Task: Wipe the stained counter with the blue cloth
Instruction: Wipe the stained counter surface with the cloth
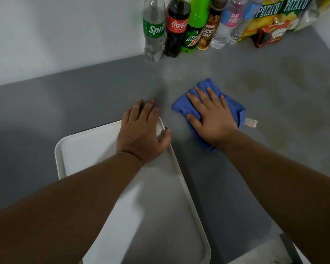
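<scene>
A crumpled blue cloth with a white tag lies on the grey counter, right of centre. My right hand presses flat on it, fingers spread and pointing away from me. Faint brownish stains mark the counter to the right of and beyond the cloth. My left hand rests palm down on the far right corner of a white tray, thumb over its rim, fingertips on the counter.
A row of bottles (Sprite, Coca-Cola, Mountain Dew, Lucky Day, water) stands against the white wall at the back. Snack bags sit at the back right. The counter's front edge shows at bottom right.
</scene>
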Available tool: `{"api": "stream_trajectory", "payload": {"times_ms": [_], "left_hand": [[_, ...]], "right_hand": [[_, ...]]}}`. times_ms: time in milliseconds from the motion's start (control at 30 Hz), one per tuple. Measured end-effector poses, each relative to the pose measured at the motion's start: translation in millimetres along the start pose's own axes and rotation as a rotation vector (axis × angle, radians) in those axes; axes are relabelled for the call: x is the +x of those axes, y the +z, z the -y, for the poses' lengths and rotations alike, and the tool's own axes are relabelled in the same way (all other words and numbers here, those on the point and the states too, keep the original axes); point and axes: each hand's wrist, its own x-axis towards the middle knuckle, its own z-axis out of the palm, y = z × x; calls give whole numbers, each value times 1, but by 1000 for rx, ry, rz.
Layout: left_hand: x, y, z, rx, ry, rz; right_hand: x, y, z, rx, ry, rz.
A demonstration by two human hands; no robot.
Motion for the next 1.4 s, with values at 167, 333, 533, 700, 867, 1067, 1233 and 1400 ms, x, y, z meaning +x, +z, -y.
{"api": "stream_trajectory", "payload": {"times_ms": [167,333,533,700,867,1067,1233,1400], "left_hand": [[1,1,0,24,19,-2],[0,1,1,24,25,-25],[0,3,2,41,36,-1],[-1,4,3,63,45,3],[-1,1,1,45,34,15],[0,-4,-3,64,42,49],[0,-6,-5,92,64,45],[-1,-7,-8,111,70,52]], "right_hand": [[-34,15,35,-2,72,-19],[-113,25,3,-20,-98,24],[-93,17,-9,21,114,-23],[-106,26,20,39,190,-52],[-174,35,-3,41,14,15],[-162,25,-11,47,155,-3],[-193,43,18,76,166,-13],[-249,49,-10,57,40,-12]]}}
